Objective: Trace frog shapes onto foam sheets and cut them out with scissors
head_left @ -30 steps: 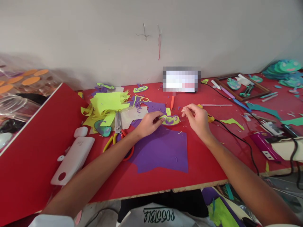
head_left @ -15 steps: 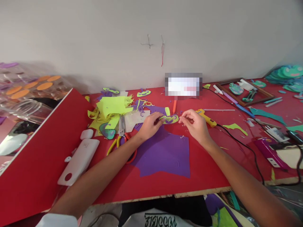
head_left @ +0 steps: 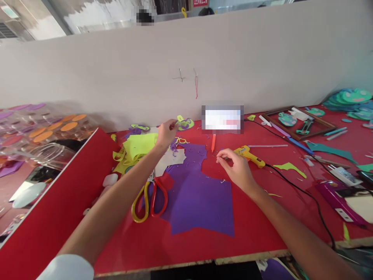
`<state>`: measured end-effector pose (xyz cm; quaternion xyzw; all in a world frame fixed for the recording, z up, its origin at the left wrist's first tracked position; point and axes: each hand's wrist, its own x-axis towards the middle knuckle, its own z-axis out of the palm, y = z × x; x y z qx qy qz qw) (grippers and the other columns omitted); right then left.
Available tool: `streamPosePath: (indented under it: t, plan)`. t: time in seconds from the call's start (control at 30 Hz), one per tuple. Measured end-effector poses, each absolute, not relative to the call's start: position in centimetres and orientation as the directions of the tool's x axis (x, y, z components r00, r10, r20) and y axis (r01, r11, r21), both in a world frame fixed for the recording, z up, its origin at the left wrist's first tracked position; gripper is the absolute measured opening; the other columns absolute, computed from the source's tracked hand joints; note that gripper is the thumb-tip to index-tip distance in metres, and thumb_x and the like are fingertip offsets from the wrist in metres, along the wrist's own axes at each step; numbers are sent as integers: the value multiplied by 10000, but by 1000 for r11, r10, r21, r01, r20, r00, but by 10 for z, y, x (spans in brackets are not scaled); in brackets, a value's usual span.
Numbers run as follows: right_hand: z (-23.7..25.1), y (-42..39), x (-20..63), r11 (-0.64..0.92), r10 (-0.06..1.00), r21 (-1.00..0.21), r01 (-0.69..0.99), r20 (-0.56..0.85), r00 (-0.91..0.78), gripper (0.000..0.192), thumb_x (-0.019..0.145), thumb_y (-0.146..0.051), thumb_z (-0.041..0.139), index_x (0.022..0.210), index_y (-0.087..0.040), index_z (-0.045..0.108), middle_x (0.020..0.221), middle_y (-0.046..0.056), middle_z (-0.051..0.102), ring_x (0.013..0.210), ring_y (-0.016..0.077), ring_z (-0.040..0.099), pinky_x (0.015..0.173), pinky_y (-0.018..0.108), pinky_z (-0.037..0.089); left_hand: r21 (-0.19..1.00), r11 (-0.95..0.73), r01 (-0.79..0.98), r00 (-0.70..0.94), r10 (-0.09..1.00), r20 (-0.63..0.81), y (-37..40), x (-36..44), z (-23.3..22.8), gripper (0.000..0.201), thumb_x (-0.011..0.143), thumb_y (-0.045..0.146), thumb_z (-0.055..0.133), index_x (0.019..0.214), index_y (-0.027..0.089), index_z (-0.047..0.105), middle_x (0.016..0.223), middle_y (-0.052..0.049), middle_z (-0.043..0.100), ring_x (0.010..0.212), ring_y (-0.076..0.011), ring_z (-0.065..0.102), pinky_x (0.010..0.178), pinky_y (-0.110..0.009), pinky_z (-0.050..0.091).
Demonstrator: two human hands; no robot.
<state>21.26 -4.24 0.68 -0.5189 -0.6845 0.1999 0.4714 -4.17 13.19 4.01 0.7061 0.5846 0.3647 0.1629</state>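
My left hand (head_left: 167, 134) is closed at the back of the table, its fingertips on a yellow-green and purple foam or felt cutout (head_left: 185, 124). My right hand (head_left: 234, 166) hovers over the red table right of the purple sheet (head_left: 201, 194), thumb and fingers pinched together. What they pinch, if anything, is too small to make out. Just beyond those fingers lies an orange pen-like stick (head_left: 213, 143). A yellow glue gun (head_left: 250, 156) rests behind the right hand. Scissors (head_left: 150, 200) with one yellow and one red handle lie below my left forearm.
Yellow-green scraps (head_left: 140, 146) lie partly behind my left arm. A red board (head_left: 58, 206) stands along the left side. At the back are a blurred-out bright screen (head_left: 223, 118) and a wooden frame (head_left: 329, 130). The glue gun's black cord (head_left: 309, 194) crosses the right side.
My left hand has carried the cutout away from the right hand, back and to the left. My right hand stays pinched near its place. The view has tilted up.
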Motion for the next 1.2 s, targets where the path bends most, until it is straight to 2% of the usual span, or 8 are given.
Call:
streamPosePath:
  t: [0.27, 0.43, 0.53, 0.63, 0.8, 0.97, 1.1, 1.2]
  plan:
    - [2, -39, 212, 397, 891, -727, 560, 451, -45, 77, 937, -190, 577, 882, -231, 613, 831, 31, 740, 790, 214, 694, 752, 331, 508, 561, -55, 826, -42, 986, 159, 184, -65, 18, 178, 778, 243, 651, 876, 160, 774, 673, -38, 675, 720, -198, 623, 674, -262, 419]
    - [3, -39, 208, 427, 883, -724, 541, 462, -79, 63, 936, -200, 609, 888, -236, 629, 846, 28, 757, 805, 211, 712, 710, 310, 516, 493, -32, 869, -75, 978, 195, 180, -72, 18, 251, 746, 165, 633, 964, 185, 755, 1070, -149, 718, 1005, -296, 654, 861, -350, 461]
    - [3, -41, 206, 453, 876, -722, 523, 471, -108, 96, 960, -196, 583, 912, -238, 655, 877, 29, 763, 814, 202, 714, 735, 311, 526, 515, -83, 853, -47, 971, 233, 176, -70, 25, 322, 778, 144, 568, 1054, 191, 726, 1137, -138, 693, 1032, -274, 635, 906, -346, 449]
    - [2, -42, 205, 476, 866, -716, 511, 482, -132, 165, 987, -180, 529, 972, -238, 683, 918, 39, 766, 855, 202, 717, 783, 324, 534, 576, -147, 804, 0, 969, 248, 169, -66, 33, 265, 788, 138, 521, 968, 191, 708, 979, -75, 705, 936, -222, 622, 875, -307, 439]
    - [-3, -43, 206, 488, 860, -701, 519, 489, -148, 199, 1016, -207, 503, 1002, -233, 700, 936, 51, 762, 869, 205, 714, 786, 334, 541, 731, -194, 654, 37, 974, 225, 144, -58, 37, 114, 760, 162, 471, 753, 191, 581, 685, 0, 567, 683, -159, 512, 678, -267, 401]
    - [-5, -44, 206, 480, 866, -685, 549, 468, -173, 195, 1018, -211, 505, 994, -236, 697, 935, 56, 759, 868, 217, 714, 792, 356, 547, 892, -203, 404, 100, 979, 178, 99, -48, 39, 155, 818, 218, 391, 666, 216, 360, 595, 31, 355, 521, -114, 356, 519, -239, 310]
    - [-4, -45, 206, 480, 867, -687, 547, 468, -173, 183, 1016, -215, 515, 993, -240, 694, 946, 58, 763, 884, 225, 721, 797, 363, 554, 955, -205, 217, 162, 972, 172, 54, -36, 37, 227, 932, 392, 441, 791, 218, 403, 646, 52, 355, 522, -91, 374, 515, -217, 348]
    - [-4, -47, 206, 492, 862, -691, 530, 472, -184, 170, 1011, -202, 524, 997, -237, 689, 964, 62, 766, 895, 226, 725, 808, 363, 556, 984, -145, -104, 249, 954, 167, 24, -30, 33, 384, 905, 538, 611, 805, 208, 443, 636, 64, 364, 521, -74, 367, 500, -199, 336]
